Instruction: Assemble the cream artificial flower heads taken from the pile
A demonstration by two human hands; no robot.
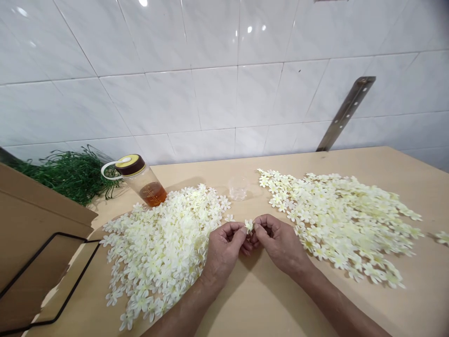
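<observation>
Between my two hands, just above the table, is a small pale-yellow artificial flower. My left hand pinches it from the left with thumb and forefinger. From the other side, the thumb and fingers of my right hand are closed on its edge. A heap of loose artificial flowers spreads beside my left hand. Another broad pile of the same flowers lies past my right hand. Behind my hands stands a small clear plastic cup; what it holds I cannot make out.
A drink bottle with amber liquid stands behind the left heap. Green artificial stems lie at the far left, near a cardboard box and a black wire frame. A metal bracket leans against the tiled wall.
</observation>
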